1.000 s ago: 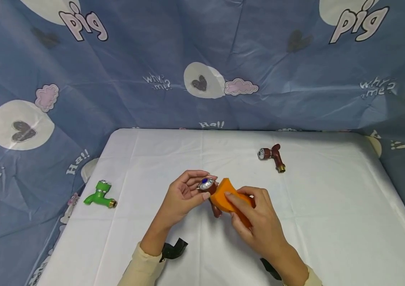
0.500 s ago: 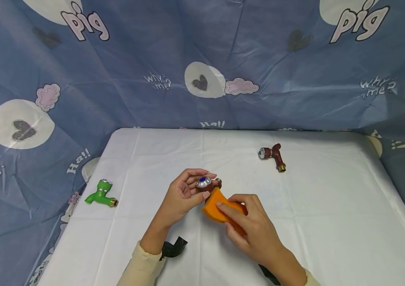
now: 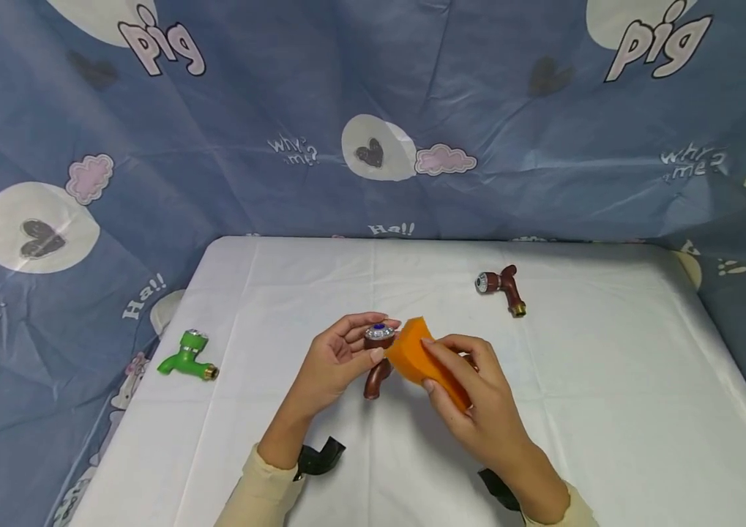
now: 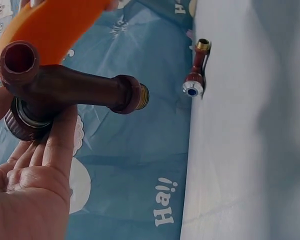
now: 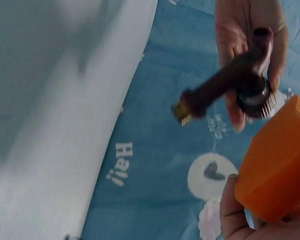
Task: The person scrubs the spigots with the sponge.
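Above the middle of the white table, my left hand [image 3: 338,360] grips a dark brown faucet [image 4: 75,87] by its round silver knob with a blue centre. The faucet's spout points down toward me in the head view, and its brass threaded end shows in both wrist views. My right hand [image 3: 478,399] pinches an orange sponge [image 3: 419,359] between thumb and fingers, just right of the faucet. In the right wrist view the sponge [image 5: 277,160] is close to the knob; whether they touch I cannot tell.
On the left of the table lies a green faucet [image 3: 187,357]. A second brown faucet [image 3: 503,288] lies toward the back right. Behind the white table [image 3: 610,410] hangs a blue printed cloth [image 3: 280,88].
The sponge dipped toward the faucet's lower front, then rose back to the right beside the knob. The faucet has turned in my left hand, so its spout now shows below the thumb.
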`<state>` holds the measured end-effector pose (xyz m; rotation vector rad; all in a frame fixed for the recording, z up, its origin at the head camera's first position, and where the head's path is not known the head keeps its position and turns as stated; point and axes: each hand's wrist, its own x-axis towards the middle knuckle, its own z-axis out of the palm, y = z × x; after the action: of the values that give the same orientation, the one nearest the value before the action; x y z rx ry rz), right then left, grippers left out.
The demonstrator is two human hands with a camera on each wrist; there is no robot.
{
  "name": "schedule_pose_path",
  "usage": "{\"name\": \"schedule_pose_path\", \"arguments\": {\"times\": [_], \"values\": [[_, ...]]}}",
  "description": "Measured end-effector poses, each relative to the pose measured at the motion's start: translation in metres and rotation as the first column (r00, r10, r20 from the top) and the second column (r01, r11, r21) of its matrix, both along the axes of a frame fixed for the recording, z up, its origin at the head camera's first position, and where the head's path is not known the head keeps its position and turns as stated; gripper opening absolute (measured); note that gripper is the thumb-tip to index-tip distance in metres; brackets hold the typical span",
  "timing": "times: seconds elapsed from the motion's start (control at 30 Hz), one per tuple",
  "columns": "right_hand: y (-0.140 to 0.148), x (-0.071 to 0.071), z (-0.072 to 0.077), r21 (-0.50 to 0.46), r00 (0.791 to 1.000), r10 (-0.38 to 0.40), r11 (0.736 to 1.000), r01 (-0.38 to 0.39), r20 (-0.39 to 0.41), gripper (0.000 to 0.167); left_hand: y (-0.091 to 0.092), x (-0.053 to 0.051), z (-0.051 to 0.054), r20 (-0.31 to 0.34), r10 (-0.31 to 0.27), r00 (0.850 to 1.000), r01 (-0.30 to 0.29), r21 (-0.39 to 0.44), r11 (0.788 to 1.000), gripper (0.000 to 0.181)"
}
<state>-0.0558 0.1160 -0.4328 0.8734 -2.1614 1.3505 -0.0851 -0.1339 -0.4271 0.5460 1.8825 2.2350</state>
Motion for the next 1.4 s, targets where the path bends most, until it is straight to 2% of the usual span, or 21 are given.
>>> {"name": "schedule_pose_path", "arguments": {"times": [0.2, 0.37, 0.6, 0.87, 0.93, 1.13, 1.27, 1.4], "values": [[-0.009, 0.003, -0.003, 0.016, 0.998, 0.021, 1.000, -0.022, 0.058, 0.050, 0.001, 0.001, -0.001, -0.002, -0.011, 1.000, 0.011, -0.091, 0.996, 0.045], [-0.011, 0.006, -0.006, 0.018, 0.999, 0.025, 1.000, -0.025, 0.036, 0.039, 0.000, 0.003, -0.001, -0.031, -0.005, 0.999, 0.000, -0.156, 0.988, 0.041], [-0.010, 0.009, -0.013, 0.038, 1.000, 0.017, 0.999, -0.017, 0.007, 0.040, 0.000, 0.001, 0.000, -0.081, -0.009, 0.997, 0.002, -0.088, 0.996, 0.041], [-0.002, 0.010, -0.018, 0.101, 0.998, 0.058, 0.993, -0.058, -0.002, 0.035, -0.003, -0.002, 0.003, -0.063, -0.009, 0.998, 0.009, -0.007, 1.000, 0.042], [0.001, 0.009, -0.016, 0.089, 0.998, 0.063, 0.994, -0.062, -0.010, 0.034, -0.003, -0.002, 0.003, -0.058, -0.005, 0.998, 0.005, 0.007, 1.000, 0.042], [0.007, 0.001, -0.004, -0.003, 0.999, 0.040, 0.999, -0.040, -0.036, 0.039, -0.004, -0.002, 0.003, -0.079, 0.040, 0.996, -0.042, -0.024, 0.999, 0.042], [0.003, -0.004, 0.004, -0.040, 0.999, 0.018, 0.999, -0.020, -0.034, 0.042, -0.002, -0.002, 0.002, -0.067, 0.007, 0.998, -0.007, 0.005, 1.000, 0.045], [-0.004, -0.005, 0.005, -0.009, 0.999, 0.041, 0.999, -0.041, -0.023, 0.043, 0.000, -0.001, 0.001, -0.058, -0.036, 0.998, 0.039, 0.043, 0.998, 0.047]]}}
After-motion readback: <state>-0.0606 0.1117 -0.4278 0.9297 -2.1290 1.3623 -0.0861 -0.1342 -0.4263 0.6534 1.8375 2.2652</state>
